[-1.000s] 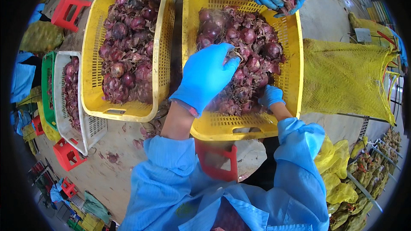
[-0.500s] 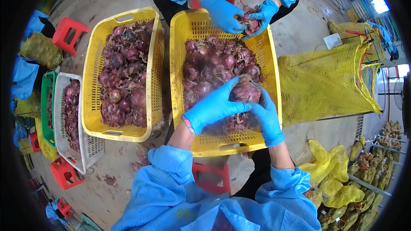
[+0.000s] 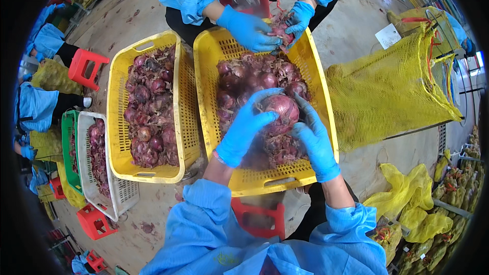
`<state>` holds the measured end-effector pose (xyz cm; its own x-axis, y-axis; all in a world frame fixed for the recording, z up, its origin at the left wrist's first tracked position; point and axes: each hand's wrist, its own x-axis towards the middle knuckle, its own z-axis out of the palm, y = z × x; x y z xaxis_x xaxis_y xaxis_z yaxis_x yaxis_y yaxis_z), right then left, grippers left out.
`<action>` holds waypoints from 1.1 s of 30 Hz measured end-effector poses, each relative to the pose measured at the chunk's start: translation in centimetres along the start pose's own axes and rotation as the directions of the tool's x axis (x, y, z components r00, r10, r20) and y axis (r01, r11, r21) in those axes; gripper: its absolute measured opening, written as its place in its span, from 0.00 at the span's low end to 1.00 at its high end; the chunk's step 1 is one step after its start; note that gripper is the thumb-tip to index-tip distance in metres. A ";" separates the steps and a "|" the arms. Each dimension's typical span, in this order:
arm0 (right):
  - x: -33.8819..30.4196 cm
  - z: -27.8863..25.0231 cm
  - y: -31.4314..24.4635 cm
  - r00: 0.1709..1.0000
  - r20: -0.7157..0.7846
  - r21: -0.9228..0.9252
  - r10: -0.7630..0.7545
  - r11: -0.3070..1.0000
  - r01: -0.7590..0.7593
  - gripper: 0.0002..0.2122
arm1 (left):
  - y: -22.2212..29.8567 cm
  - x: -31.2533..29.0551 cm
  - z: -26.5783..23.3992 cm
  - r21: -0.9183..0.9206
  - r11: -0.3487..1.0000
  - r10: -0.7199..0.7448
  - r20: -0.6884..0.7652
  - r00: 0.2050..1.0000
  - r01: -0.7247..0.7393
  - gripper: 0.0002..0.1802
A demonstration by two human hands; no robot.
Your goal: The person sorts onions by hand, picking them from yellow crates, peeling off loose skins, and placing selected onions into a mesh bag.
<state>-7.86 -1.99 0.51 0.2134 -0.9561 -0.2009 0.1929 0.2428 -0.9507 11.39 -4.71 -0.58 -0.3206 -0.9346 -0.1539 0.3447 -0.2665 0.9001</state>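
Observation:
Blue gloves cover both my hands. A large red onion point(image 3: 280, 113), its smooth purple side showing, is held above the yellow crate point(image 3: 332, 122) in front of me. My left hand point(image 3: 247, 130) is curled round its left side, with fingers over the top. My right hand point(image 3: 317, 142) closes on its right side, thumb and fingertips against the skin. Under them lies a heap of red onions point(image 3: 249, 79) with loose papery skins. Across the crate, another person's gloved hands point(image 3: 249, 30) hold a second onion point(image 3: 280, 29) with ragged skin.
Left of me stand a second yellow crate point(image 3: 116, 137), a white crate point(image 3: 122, 201) and a green crate point(image 3: 69, 137), all with onions. A yellow mesh sack point(image 3: 382, 91) lies on the right. Red stools point(image 3: 89, 66) and scattered skins are on the floor.
The onion in my hands has turned: a smooth, shiny side shows where dry, papery skin faced up before. My right fingers have opened slightly. The whole view has shifted a little.

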 end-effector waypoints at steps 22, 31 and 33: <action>-0.8 -10.3 -13.6 0.762 -0.473 -0.348 -0.442 0.889 0.299 0.33 | -3.8 -0.5 0.0 0.988 0.156 -0.100 0.003 0.995 0.013 0.32; 3.0 -36.4 -29.1 0.538 -0.471 -0.839 -0.699 0.167 -0.518 0.39 | -4.0 0.3 0.5 0.951 0.292 -0.136 -0.060 0.989 0.098 0.33; 4.9 -35.2 -27.8 0.479 -0.355 -0.906 -0.803 0.170 -0.387 0.41 | -4.1 -0.4 -1.6 0.946 0.309 -0.112 -0.070 0.991 0.102 0.33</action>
<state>-45.90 -19.19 17.62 -0.3928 -0.7109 0.5833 -0.9177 0.2624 -0.2982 11.46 -3.64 -4.87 -0.2945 -0.9129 -0.2824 -0.7608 0.0452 0.6474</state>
